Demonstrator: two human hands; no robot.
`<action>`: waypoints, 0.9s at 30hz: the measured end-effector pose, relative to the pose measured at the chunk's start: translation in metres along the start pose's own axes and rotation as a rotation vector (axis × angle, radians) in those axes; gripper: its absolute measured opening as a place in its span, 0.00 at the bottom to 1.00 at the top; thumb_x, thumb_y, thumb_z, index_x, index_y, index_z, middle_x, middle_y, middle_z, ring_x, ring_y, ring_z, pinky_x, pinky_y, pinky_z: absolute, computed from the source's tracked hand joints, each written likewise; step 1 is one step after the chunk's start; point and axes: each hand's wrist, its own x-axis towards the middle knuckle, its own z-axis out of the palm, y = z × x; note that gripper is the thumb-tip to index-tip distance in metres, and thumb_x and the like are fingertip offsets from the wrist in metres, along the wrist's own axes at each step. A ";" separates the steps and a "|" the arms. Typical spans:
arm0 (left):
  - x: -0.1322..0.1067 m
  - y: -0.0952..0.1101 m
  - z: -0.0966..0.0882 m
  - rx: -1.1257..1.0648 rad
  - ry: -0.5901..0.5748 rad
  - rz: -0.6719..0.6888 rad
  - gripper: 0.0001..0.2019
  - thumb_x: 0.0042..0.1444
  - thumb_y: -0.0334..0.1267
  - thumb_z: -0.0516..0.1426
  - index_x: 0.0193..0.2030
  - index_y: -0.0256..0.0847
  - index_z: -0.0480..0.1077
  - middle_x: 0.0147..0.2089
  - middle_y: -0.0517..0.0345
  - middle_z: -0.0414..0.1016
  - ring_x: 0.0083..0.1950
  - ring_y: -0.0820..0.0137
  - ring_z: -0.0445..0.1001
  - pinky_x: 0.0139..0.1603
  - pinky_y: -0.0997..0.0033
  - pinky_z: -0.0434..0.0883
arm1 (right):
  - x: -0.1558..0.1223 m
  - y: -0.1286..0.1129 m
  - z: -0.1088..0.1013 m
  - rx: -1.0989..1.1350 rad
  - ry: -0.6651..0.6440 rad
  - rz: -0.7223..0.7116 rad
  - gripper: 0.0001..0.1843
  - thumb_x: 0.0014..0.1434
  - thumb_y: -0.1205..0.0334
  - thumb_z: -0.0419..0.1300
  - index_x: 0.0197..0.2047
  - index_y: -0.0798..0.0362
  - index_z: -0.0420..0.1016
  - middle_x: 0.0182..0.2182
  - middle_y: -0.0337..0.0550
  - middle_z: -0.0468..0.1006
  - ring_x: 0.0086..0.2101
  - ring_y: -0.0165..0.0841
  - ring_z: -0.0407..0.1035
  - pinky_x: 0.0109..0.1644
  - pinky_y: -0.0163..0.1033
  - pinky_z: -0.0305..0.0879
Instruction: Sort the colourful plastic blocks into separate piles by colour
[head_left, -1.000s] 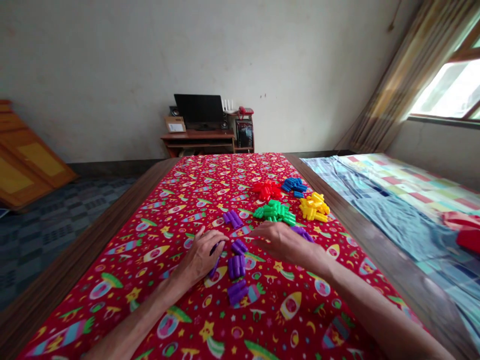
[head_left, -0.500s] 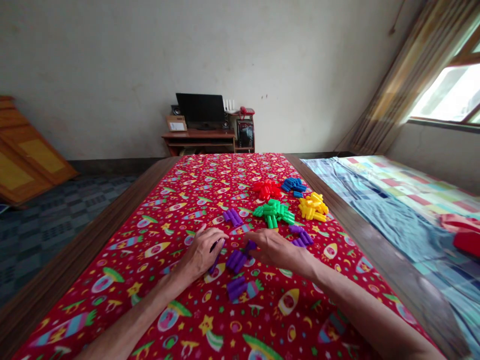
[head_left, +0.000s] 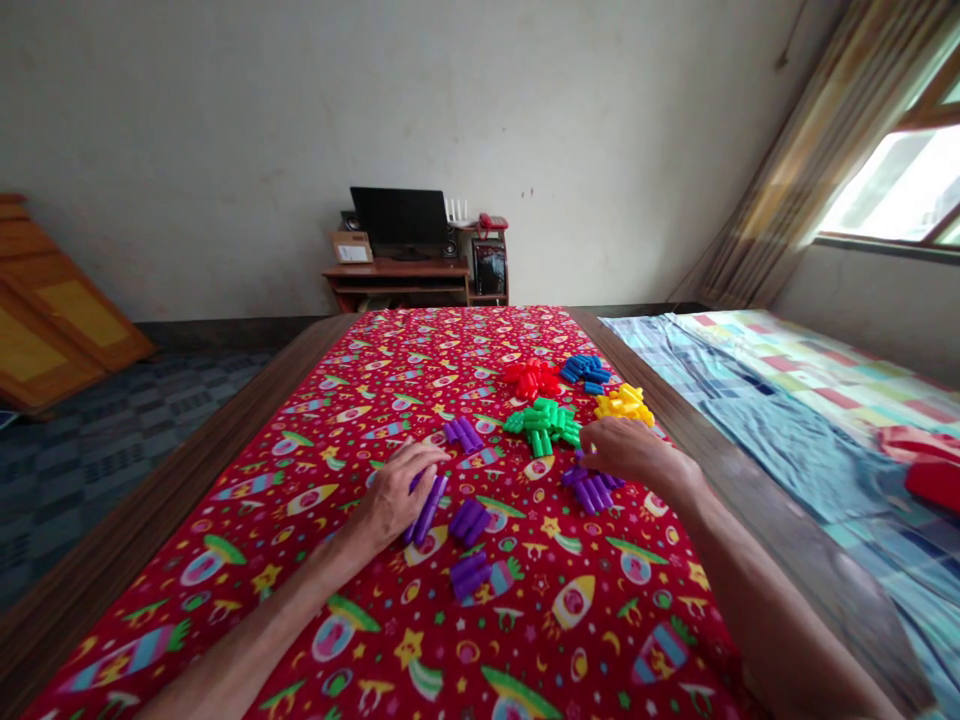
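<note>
My left hand point(head_left: 399, 490) is curled against a pair of long purple plastic blocks point(head_left: 427, 512), thumb and fingers around their upper end. To the right, my right hand point(head_left: 630, 450) reaches down with bent fingers over a cluster of purple blocks point(head_left: 594, 492). Its fingertips close on a purple block point(head_left: 574, 470) at that cluster's upper left, partly hidden by the hand. Between the hands lie two small purple groups, one middle group point(head_left: 469, 521) and one nearer group point(head_left: 471, 576). Another purple group point(head_left: 464, 435) rests beyond my left fingertips.
Green blocks point(head_left: 541, 425), red blocks point(head_left: 532, 378), blue blocks point(head_left: 585, 370) and yellow blocks point(head_left: 625, 403) lie in separate heaps at the right. A red patterned cloth point(head_left: 300, 560) covers the wooden table point(head_left: 247, 400). A bed point(head_left: 810, 400) stands at right, a desk point(head_left: 397, 268) beyond.
My right hand has moved right with a purple block, from the middle group to the right-hand purple cluster. My left hand has shifted slightly, showing more of its purple blocks.
</note>
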 end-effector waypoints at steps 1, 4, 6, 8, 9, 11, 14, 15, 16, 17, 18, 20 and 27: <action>0.005 -0.003 -0.003 -0.004 0.024 -0.009 0.14 0.64 0.35 0.46 0.44 0.40 0.73 0.44 0.52 0.78 0.48 0.65 0.76 0.57 0.63 0.70 | -0.002 -0.002 -0.004 -0.017 -0.004 0.028 0.10 0.61 0.65 0.57 0.41 0.55 0.79 0.36 0.51 0.79 0.37 0.36 0.73 0.34 0.34 0.61; 0.023 -0.017 -0.005 0.005 0.020 -0.040 0.15 0.63 0.35 0.47 0.49 0.39 0.72 0.50 0.50 0.77 0.53 0.64 0.74 0.58 0.62 0.70 | -0.004 -0.009 -0.013 -0.016 -0.020 0.049 0.12 0.64 0.63 0.54 0.41 0.56 0.78 0.37 0.52 0.79 0.37 0.37 0.74 0.32 0.34 0.59; 0.037 -0.028 0.003 0.021 -0.069 -0.026 0.19 0.60 0.35 0.50 0.56 0.39 0.69 0.58 0.48 0.73 0.60 0.61 0.70 0.62 0.58 0.66 | -0.001 -0.012 -0.012 -0.005 -0.002 0.028 0.14 0.66 0.62 0.52 0.40 0.56 0.78 0.34 0.51 0.79 0.34 0.35 0.73 0.29 0.34 0.56; 0.049 -0.039 0.016 0.026 -0.223 0.019 0.24 0.56 0.33 0.53 0.61 0.42 0.67 0.63 0.50 0.69 0.64 0.61 0.65 0.65 0.56 0.63 | 0.002 -0.014 -0.006 0.012 0.031 -0.027 0.14 0.66 0.63 0.50 0.39 0.56 0.77 0.30 0.48 0.78 0.30 0.32 0.72 0.27 0.34 0.53; 0.054 -0.043 0.023 0.021 -0.297 0.042 0.25 0.55 0.32 0.53 0.60 0.43 0.67 0.63 0.52 0.69 0.64 0.62 0.65 0.66 0.56 0.62 | 0.004 -0.016 -0.001 0.025 0.051 -0.070 0.14 0.67 0.63 0.50 0.39 0.55 0.77 0.30 0.46 0.78 0.29 0.31 0.71 0.27 0.34 0.52; 0.060 -0.045 0.033 0.013 -0.371 0.064 0.23 0.55 0.31 0.53 0.58 0.45 0.70 0.60 0.53 0.72 0.61 0.63 0.68 0.64 0.58 0.64 | 0.006 -0.019 0.010 0.056 0.102 -0.154 0.12 0.66 0.63 0.51 0.40 0.55 0.76 0.29 0.45 0.77 0.29 0.29 0.69 0.29 0.33 0.54; 0.062 -0.033 0.035 -0.007 -0.358 0.044 0.17 0.56 0.34 0.56 0.53 0.43 0.74 0.53 0.52 0.77 0.55 0.62 0.73 0.61 0.59 0.66 | 0.009 -0.028 0.029 0.175 0.272 -0.261 0.13 0.67 0.61 0.51 0.45 0.55 0.75 0.34 0.47 0.78 0.34 0.32 0.71 0.36 0.35 0.62; 0.061 -0.025 0.032 -0.040 -0.358 0.033 0.16 0.56 0.37 0.57 0.52 0.43 0.74 0.52 0.52 0.78 0.54 0.62 0.74 0.59 0.60 0.67 | 0.011 -0.033 0.035 0.231 0.350 -0.304 0.14 0.68 0.61 0.50 0.48 0.55 0.74 0.37 0.49 0.78 0.37 0.33 0.72 0.40 0.36 0.64; 0.060 -0.016 0.028 -0.088 -0.367 0.021 0.16 0.56 0.40 0.59 0.51 0.43 0.74 0.51 0.52 0.78 0.53 0.62 0.74 0.58 0.62 0.68 | 0.013 -0.038 0.040 0.289 0.424 -0.354 0.15 0.68 0.60 0.51 0.53 0.55 0.72 0.42 0.52 0.78 0.41 0.35 0.72 0.43 0.38 0.65; 0.059 -0.006 0.023 -0.145 -0.378 0.006 0.17 0.56 0.44 0.59 0.51 0.43 0.74 0.51 0.52 0.78 0.53 0.62 0.75 0.57 0.63 0.69 | 0.016 -0.043 0.045 0.339 0.486 -0.406 0.17 0.67 0.60 0.51 0.57 0.56 0.69 0.47 0.54 0.76 0.45 0.36 0.71 0.46 0.39 0.66; 0.059 0.004 0.019 -0.198 -0.387 -0.012 0.18 0.56 0.47 0.60 0.52 0.43 0.74 0.51 0.52 0.79 0.52 0.62 0.75 0.55 0.65 0.70 | 0.019 -0.048 0.048 0.379 0.518 -0.451 0.19 0.67 0.60 0.52 0.60 0.55 0.66 0.51 0.55 0.75 0.47 0.37 0.70 0.47 0.40 0.66; 0.058 0.021 0.013 -0.271 -0.412 -0.061 0.21 0.56 0.51 0.60 0.52 0.43 0.74 0.48 0.53 0.80 0.49 0.62 0.77 0.51 0.67 0.72 | 0.024 -0.056 0.050 0.432 0.495 -0.500 0.19 0.67 0.63 0.52 0.60 0.55 0.65 0.50 0.55 0.76 0.45 0.36 0.71 0.43 0.38 0.67; 0.059 0.026 0.013 -0.294 -0.409 -0.175 0.21 0.55 0.57 0.59 0.43 0.41 0.77 0.42 0.55 0.81 0.43 0.63 0.77 0.46 0.69 0.71 | 0.019 -0.038 0.019 0.323 0.218 -0.344 0.10 0.66 0.64 0.54 0.43 0.54 0.77 0.30 0.44 0.79 0.29 0.28 0.69 0.30 0.32 0.55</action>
